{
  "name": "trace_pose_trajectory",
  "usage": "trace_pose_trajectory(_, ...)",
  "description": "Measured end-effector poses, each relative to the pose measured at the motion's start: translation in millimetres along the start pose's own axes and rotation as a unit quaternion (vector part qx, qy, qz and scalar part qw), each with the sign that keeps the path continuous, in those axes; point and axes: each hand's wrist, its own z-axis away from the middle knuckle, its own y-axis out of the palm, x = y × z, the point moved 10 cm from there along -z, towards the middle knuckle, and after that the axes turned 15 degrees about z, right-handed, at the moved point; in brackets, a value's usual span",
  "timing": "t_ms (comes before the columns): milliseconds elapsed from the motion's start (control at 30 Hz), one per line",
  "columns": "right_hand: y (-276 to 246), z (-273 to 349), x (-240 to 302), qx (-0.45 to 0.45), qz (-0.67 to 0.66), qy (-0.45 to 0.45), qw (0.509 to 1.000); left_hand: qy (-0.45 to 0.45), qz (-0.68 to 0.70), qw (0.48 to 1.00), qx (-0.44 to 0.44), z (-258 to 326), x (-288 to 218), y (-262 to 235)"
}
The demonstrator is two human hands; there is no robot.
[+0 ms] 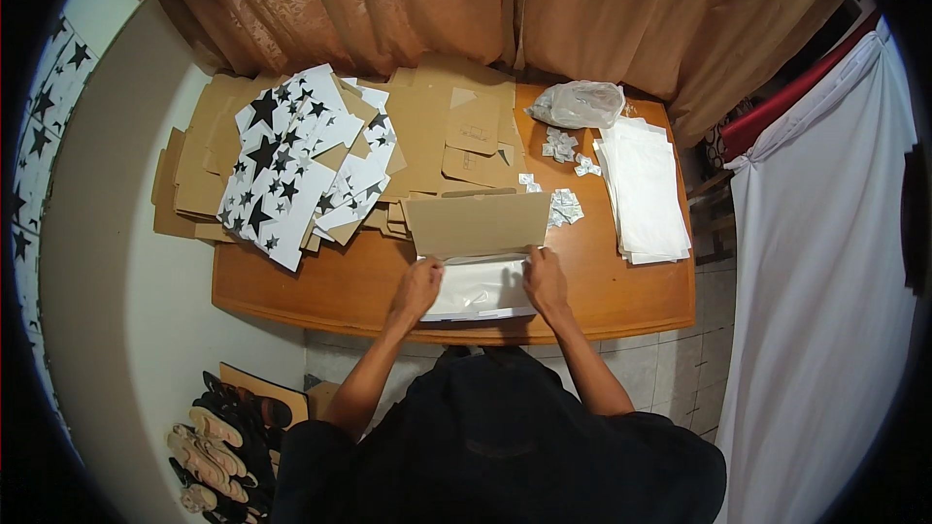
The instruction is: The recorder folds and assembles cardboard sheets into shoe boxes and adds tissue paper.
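Observation:
A cardboard box (478, 221) stands at the near edge of the wooden table, its brown lid raised and tilted back. White, slightly shiny lining (478, 286) fills the inside. My left hand (417, 288) is closed at the box's left side, close to the lid's fold. At the opposite side, my right hand (546, 281) is closed around the corner by the fold. The fingertips of both hands are partly hidden, so I cannot tell whether they also pinch the lining. Small white packets (564, 208) lie just beyond the box's right side.
Flattened brown cardboard (417, 126) covers the table's back left, beside white star-printed sheets (277, 165). A clear plastic bag (578, 104) and more small packets (559, 146) sit at the back right. White paper sheets (643, 192) are stacked on the right. Shoes (209, 446) stand lower left.

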Motion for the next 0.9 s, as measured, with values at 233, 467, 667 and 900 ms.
trace_pose_trajectory(233, 39.3, 4.4, -65.1, -0.028, -0.046, 0.107, 0.993, -0.08, -0.024, 0.995, -0.046, 11.0, 63.1, -22.9)
trace_pose_trajectory(467, 54.0, -3.1, -30.4, -0.022, -0.097, 0.06, 0.993, -0.041, -0.046, 0.993, -0.104, 28.8, 62.7, -50.0)
trace_pose_trajectory(667, 64.6, -19.1, 13.8, -0.014, -0.094, -0.004, 0.995, -0.026, -0.065, 0.981, -0.18, 44.7, 78.0, -93.1)
trace_pose_trajectory(900, 67.5, -17.3, 20.0, -0.05, -0.092, -0.016, 0.994, -0.002, -0.031, 0.981, -0.194, 54.0, 92.0, -94.1)
